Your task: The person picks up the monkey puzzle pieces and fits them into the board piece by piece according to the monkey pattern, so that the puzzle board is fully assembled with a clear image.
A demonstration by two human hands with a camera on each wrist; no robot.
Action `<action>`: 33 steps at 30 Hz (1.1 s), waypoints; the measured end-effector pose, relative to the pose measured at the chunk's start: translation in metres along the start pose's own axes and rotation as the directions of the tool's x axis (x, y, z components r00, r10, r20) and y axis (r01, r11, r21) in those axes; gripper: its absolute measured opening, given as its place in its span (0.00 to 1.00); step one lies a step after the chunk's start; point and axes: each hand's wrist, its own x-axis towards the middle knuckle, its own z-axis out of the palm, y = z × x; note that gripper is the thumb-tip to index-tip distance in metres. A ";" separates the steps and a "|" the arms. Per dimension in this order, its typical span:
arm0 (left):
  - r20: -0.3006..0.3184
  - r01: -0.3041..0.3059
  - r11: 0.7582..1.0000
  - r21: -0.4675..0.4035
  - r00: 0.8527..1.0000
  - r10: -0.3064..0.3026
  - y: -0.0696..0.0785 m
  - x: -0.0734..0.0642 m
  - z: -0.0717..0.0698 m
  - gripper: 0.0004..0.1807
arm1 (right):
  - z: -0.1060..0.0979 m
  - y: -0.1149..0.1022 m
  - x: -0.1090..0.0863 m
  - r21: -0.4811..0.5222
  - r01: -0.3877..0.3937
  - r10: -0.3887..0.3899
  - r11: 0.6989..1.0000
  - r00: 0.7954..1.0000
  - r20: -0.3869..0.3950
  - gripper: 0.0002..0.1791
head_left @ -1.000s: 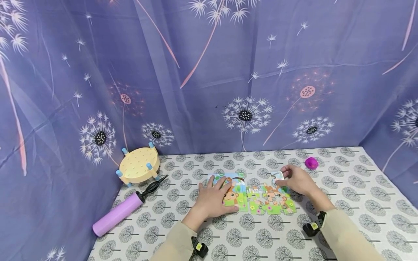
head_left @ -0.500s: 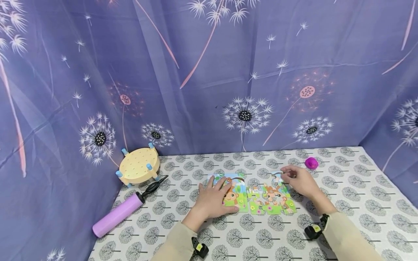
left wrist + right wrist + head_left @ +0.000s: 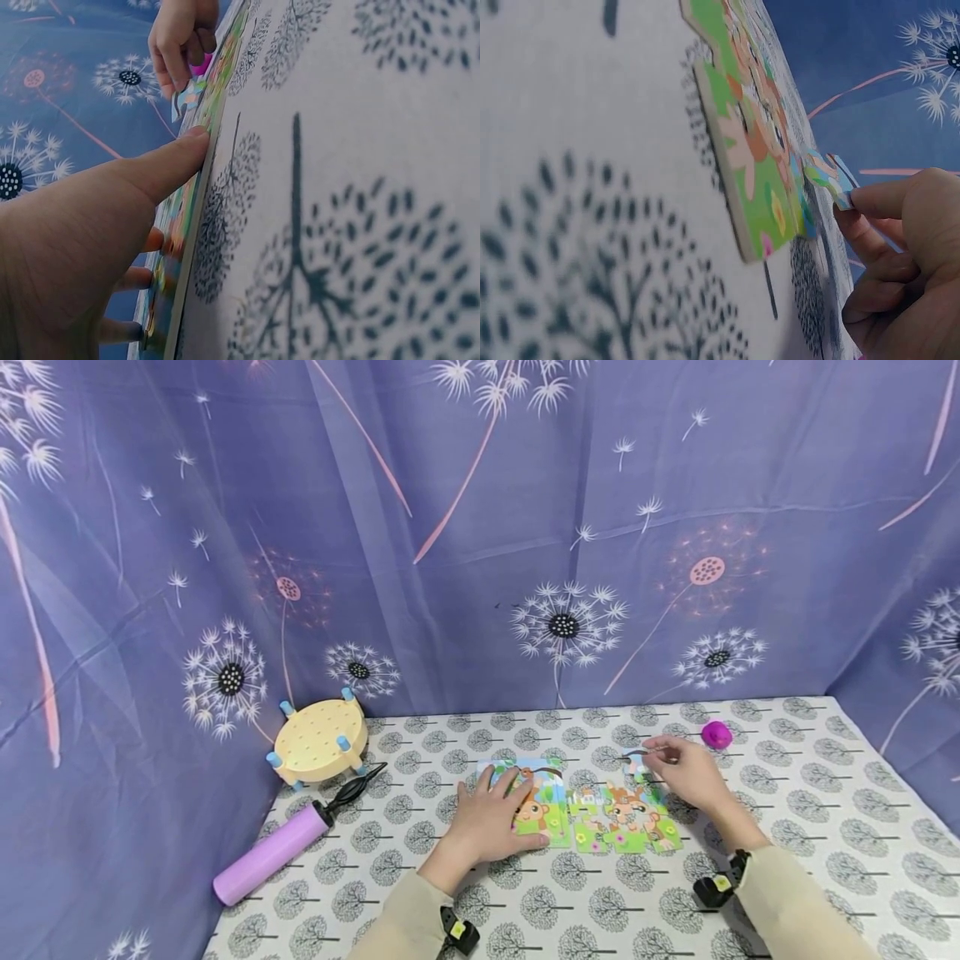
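Observation:
My left hand (image 3: 487,822) lies spread over a picture board (image 3: 553,814) with a cartoon animal on it. In the left wrist view its thumb (image 3: 176,161) rests along the board's near edge. Right beside the board is a joined group of jigsaw pieces (image 3: 626,842) showing a brown cartoon animal on green. Between thumb and fingers, my right hand (image 3: 688,774) pinches a jigsaw piece (image 3: 831,178), light blue with a dark branch. That piece is tilted at the far edge of the joined group, close over it in the right wrist view.
A purple air pump (image 3: 273,852) with a black nozzle lies at the left. Behind it leans a yellow pegged toy stool (image 3: 318,743) with blue leg tips. A small magenta object (image 3: 716,735) sits beyond my right hand. Dandelion-print curtains (image 3: 465,635) enclose the tree-patterned tablecloth (image 3: 420,810).
The jigsaw piece has turned in my right hand's fingers, so its dark branch now runs along the far side. The left hand and the board have stayed put.

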 end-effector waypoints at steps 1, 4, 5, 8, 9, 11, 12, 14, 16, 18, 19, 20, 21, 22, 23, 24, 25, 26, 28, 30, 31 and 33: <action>-0.001 0.001 1.000 0.001 1.000 -0.001 0.000 0.000 0.000 0.54 | 0.001 -0.001 0.000 -0.004 -0.001 0.001 1.000 1.000 0.001 0.18; -0.001 0.004 1.000 -0.001 1.000 -0.004 0.000 -0.001 0.000 0.54 | 0.003 -0.005 0.002 -0.015 -0.015 0.015 1.000 1.000 0.007 0.18; 0.000 0.005 1.000 -0.002 1.000 -0.005 0.001 -0.001 0.000 0.54 | 0.004 -0.007 0.002 -0.019 -0.023 0.023 1.000 1.000 0.009 0.18; 0.001 0.008 1.000 -0.008 1.000 -0.008 0.001 -0.001 -0.001 0.54 | 0.007 -0.012 0.004 -0.012 -0.030 0.030 0.999 0.999 0.017 0.19; 0.000 0.008 1.000 -0.008 1.000 -0.008 0.001 -0.001 -0.001 0.54 | 0.008 -0.014 0.004 -0.003 -0.033 0.033 0.999 0.999 0.021 0.19; 0.000 0.008 1.000 -0.007 1.000 -0.008 0.001 -0.002 -0.001 0.54 | 0.011 -0.017 0.005 0.014 -0.038 0.038 0.999 0.999 0.033 0.19; -0.001 0.008 1.000 -0.005 1.000 -0.008 0.001 -0.001 -0.001 0.54 | 0.012 -0.018 0.006 0.019 -0.043 0.042 0.999 0.998 0.039 0.20; 0.001 0.008 1.000 -0.004 1.000 -0.008 0.001 -0.001 -0.001 0.54 | 0.015 -0.020 0.007 0.026 -0.052 0.051 0.998 0.998 0.044 0.19; 0.002 0.008 1.000 -0.004 1.000 -0.008 0.001 -0.001 -0.001 0.54 | 0.018 -0.023 0.008 0.040 -0.060 0.058 0.997 0.997 0.048 0.19; 0.003 0.009 1.000 -0.006 1.000 -0.009 0.001 -0.001 -0.001 0.54 | 0.022 -0.026 0.009 0.046 -0.055 0.053 0.997 0.997 0.050 0.19; 0.004 0.009 1.000 -0.006 1.000 -0.009 0.001 -0.001 -0.002 0.54 | 0.025 -0.028 0.010 0.054 -0.054 0.051 0.997 0.997 0.051 0.18; 0.004 0.010 1.000 -0.004 1.000 -0.010 0.001 -0.001 -0.001 0.54 | 0.027 -0.031 0.010 0.060 -0.053 0.050 0.997 0.997 0.052 0.18; 0.005 0.010 1.000 -0.002 1.000 -0.010 0.001 -0.001 -0.002 0.54 | 0.030 -0.033 0.010 0.068 -0.053 0.049 0.996 0.997 0.055 0.18; 0.006 0.010 1.000 0.000 1.000 -0.010 0.001 -0.001 -0.002 0.54 | 0.032 -0.035 0.011 0.074 -0.048 0.043 0.996 0.997 0.058 0.17; 0.004 0.009 1.000 0.003 1.000 -0.009 0.001 -0.001 -0.002 0.54 | 0.035 -0.036 0.011 0.077 -0.045 0.041 0.996 0.997 0.059 0.17; 0.005 0.009 1.000 0.005 1.000 -0.009 0.001 -0.001 -0.002 0.54 | 0.038 -0.038 0.011 0.085 -0.046 0.041 0.995 0.997 0.062 0.17; 0.006 0.010 1.000 0.006 1.000 -0.010 0.001 -0.001 -0.001 0.54 | 0.041 -0.040 0.012 0.092 -0.047 0.041 0.995 0.997 0.063 0.16; 0.007 0.011 1.000 0.006 1.000 -0.011 0.001 -0.001 -0.001 0.54 | 0.044 -0.041 0.012 0.094 -0.043 0.037 0.995 0.997 0.063 0.16; 0.008 0.012 1.000 0.006 1.000 -0.013 0.001 -0.001 -0.001 0.54 | 0.050 -0.045 0.013 0.104 -0.034 0.027 0.994 0.997 0.073 0.16; 0.012 0.015 1.000 0.008 1.000 -0.015 0.000 0.000 0.000 0.54 | 0.056 -0.048 0.014 0.104 -0.031 0.022 0.994 0.996 0.088 0.16; 0.012 0.015 1.000 0.009 1.000 -0.016 0.000 0.000 0.000 0.54 | 0.059 -0.050 0.015 0.102 -0.030 0.020 0.994 0.996 0.092 0.16; 0.011 0.014 1.000 0.013 1.000 -0.015 0.000 0.001 0.001 0.54 | 0.064 -0.055 0.015 0.105 -0.026 0.015 0.994 0.994 0.109 0.16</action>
